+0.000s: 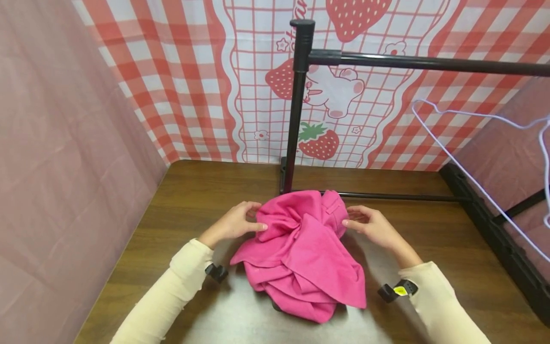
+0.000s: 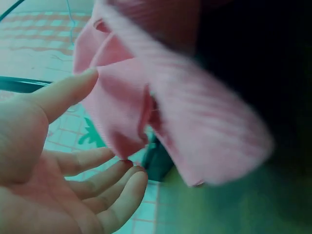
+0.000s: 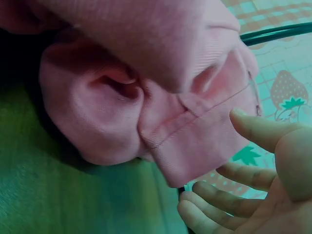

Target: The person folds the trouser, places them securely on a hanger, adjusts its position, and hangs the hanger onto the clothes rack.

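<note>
A bunched bright pink garment (image 1: 309, 248) is in front of the person, its lower part spread in folds and a stitched band with a loop at its upper right. At its left side the left hand (image 1: 235, 220) touches the cloth with the thumb, fingers loosely bent. The right hand (image 1: 374, 227) is at the opposite side, thumb tip at the band's edge. In the left wrist view, thumb and fingers stand apart along the pink cloth (image 2: 117, 97). The right wrist view shows relaxed, spread fingers beside the band (image 3: 204, 136); whether they all touch cannot be told.
Behind the garment stands a black rack (image 1: 296, 110) with a top bar running right and a low crossbar. A lilac hanger (image 1: 464, 172) is at the right. The brown wooden table (image 1: 172, 200) meets a strawberry-patterned checked curtain (image 1: 193, 86); a pink drape (image 1: 64, 143) hangs left.
</note>
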A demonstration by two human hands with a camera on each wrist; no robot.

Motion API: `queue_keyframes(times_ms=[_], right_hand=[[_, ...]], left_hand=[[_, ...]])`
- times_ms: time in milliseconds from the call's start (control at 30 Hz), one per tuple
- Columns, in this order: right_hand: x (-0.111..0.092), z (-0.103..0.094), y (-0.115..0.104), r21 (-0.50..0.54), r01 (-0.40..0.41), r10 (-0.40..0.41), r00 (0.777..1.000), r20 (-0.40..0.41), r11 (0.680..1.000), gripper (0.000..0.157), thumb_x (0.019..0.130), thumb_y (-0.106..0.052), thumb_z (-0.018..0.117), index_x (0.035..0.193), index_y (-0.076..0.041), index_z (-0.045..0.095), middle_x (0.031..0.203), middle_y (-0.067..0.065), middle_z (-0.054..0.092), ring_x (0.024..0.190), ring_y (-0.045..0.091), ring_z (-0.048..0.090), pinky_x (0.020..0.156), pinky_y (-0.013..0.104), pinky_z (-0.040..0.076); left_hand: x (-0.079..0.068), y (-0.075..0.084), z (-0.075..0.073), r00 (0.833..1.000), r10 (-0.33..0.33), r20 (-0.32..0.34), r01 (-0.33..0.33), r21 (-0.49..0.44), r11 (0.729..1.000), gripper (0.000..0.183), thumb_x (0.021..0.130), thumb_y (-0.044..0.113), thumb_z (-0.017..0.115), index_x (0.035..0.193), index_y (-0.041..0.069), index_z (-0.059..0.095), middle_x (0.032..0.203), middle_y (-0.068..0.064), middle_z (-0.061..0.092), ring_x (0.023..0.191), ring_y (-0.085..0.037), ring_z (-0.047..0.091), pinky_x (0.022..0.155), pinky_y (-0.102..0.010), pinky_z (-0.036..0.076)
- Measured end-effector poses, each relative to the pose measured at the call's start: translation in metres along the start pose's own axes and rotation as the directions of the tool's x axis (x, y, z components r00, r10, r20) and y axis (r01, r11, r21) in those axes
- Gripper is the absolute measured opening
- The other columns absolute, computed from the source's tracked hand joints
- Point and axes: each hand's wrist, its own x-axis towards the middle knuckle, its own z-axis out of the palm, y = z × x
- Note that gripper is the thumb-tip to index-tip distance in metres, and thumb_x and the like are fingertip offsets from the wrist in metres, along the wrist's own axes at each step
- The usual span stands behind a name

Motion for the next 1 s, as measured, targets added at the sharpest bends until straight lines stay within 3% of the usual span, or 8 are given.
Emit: queue_keyframes(times_ms=[133, 333, 433, 600, 800, 1000], right_hand=[[0.003, 0.008, 0.009, 0.072, -0.045, 0.039, 0.996, 0.08, 0.996, 0.06, 0.088, -0.031, 0.071, 0.128, 0.011, 0.052, 0.11, 0.027, 0.064, 0.086, 0.014, 0.066, 0.07, 0.035, 0.059], [0.006, 0.017, 0.012, 0.202, -0.153, 0.12, 0.978, 0.169, 0.967, 0.06, 0.088, -0.019, 0.07, 0.134, 0.01, 0.046, 0.111, 0.023, 0.064, 0.086, 0.014, 0.067, 0.077, 0.036, 0.059], [0.007, 0.021, 0.009, 0.244, -0.159, 0.121, 0.979, 0.162, 0.957, 0.051, 0.088, -0.014, 0.071, 0.126, 0.012, 0.052, 0.1, 0.014, 0.067, 0.082, 0.011, 0.066, 0.075, 0.036, 0.059], [0.006, 0.026, 0.007, 0.248, -0.142, 0.114, 0.986, 0.124, 0.958, 0.041, 0.085, -0.014, 0.074, 0.111, 0.014, 0.059, 0.084, 0.001, 0.068, 0.076, 0.007, 0.065, 0.073, 0.035, 0.059], [0.003, 0.026, 0.006, 0.314, -0.151, 0.124, 0.987, 0.105, 0.937, 0.042, 0.088, -0.014, 0.071, 0.117, 0.014, 0.056, 0.079, -0.002, 0.068, 0.073, 0.009, 0.066, 0.072, 0.036, 0.06], [0.003, 0.027, 0.005, 0.359, -0.136, 0.129, 0.991, 0.044, 0.924, 0.018, 0.087, -0.011, 0.072, 0.095, 0.005, 0.068, 0.071, -0.004, 0.066, 0.064, 0.009, 0.063, 0.064, 0.03, 0.058]], left_hand=[[0.003, -0.004, 0.004, 0.999, 0.007, 0.048, -0.006, -0.023, 1.0, 0.07, 0.084, 0.028, 0.075, 0.138, -0.005, 0.045, 0.123, -0.021, 0.062, 0.111, -0.032, 0.063, 0.092, -0.04, 0.054], [0.005, -0.003, 0.008, 0.999, 0.024, 0.047, -0.025, 0.028, 0.999, 0.065, 0.083, 0.032, 0.076, 0.134, 0.0, 0.051, 0.104, -0.012, 0.068, 0.092, -0.019, 0.065, 0.078, -0.03, 0.054], [0.008, -0.003, 0.009, 1.0, 0.014, 0.027, -0.015, 0.046, 0.999, 0.056, 0.083, 0.033, 0.076, 0.125, 0.002, 0.057, 0.093, -0.007, 0.068, 0.081, -0.013, 0.061, 0.072, -0.026, 0.051], [0.011, -0.005, 0.011, 1.0, 0.002, 0.022, -0.002, -0.003, 1.0, 0.044, 0.082, 0.029, 0.078, 0.113, 0.002, 0.063, 0.089, -0.007, 0.068, 0.078, -0.012, 0.059, 0.073, -0.026, 0.05], [0.013, -0.006, 0.012, 0.999, 0.044, 0.022, -0.043, -0.012, 0.999, 0.03, 0.082, 0.023, 0.077, 0.103, 0.002, 0.071, 0.089, -0.009, 0.072, 0.076, -0.009, 0.057, 0.073, -0.025, 0.05], [0.014, -0.005, 0.012, 0.997, 0.081, -0.003, -0.081, -0.012, 0.997, 0.019, 0.083, 0.018, 0.075, 0.095, 0.004, 0.074, 0.09, -0.009, 0.074, 0.078, -0.008, 0.056, 0.078, -0.025, 0.05]])
